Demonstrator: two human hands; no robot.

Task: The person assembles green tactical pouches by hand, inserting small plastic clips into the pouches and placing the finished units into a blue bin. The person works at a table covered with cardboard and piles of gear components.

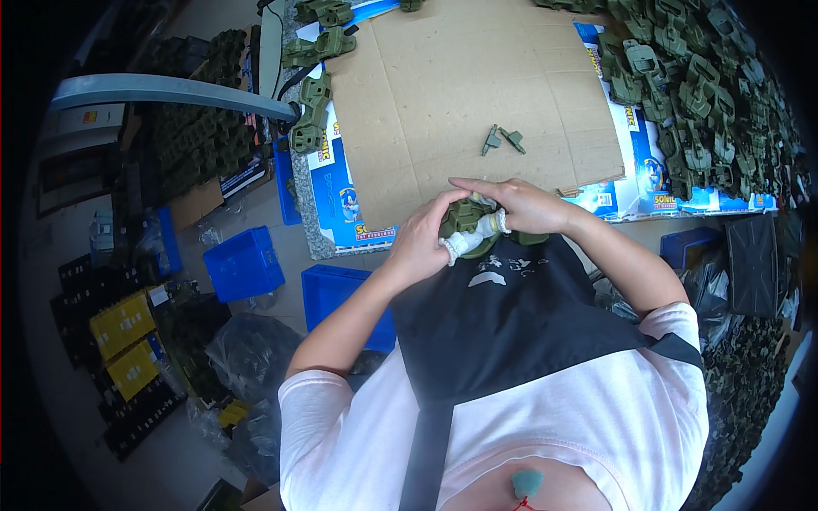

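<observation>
An olive-green molded plastic part [460,219] is held at the near edge of the table, close against my black apron [490,315]. My left hand [422,237] wraps its left side, and my right hand [532,206] closes over it from the right. White knitted material [466,245] covers some of the fingers around the part. Both thumbs lie near its far side, and much of the part is hidden. A second green piece [532,239] shows partly below my right hand. Beyond my hands, two small green pieces [513,140] lie on the brown cardboard sheet [477,77].
Many green plastic parts [682,85] are heaped at the table's right. More parts [313,111] line its left edge, near a grey metal bar [170,89]. Blue bins [244,264] and clear plastic bags [251,353] sit on the floor to the left.
</observation>
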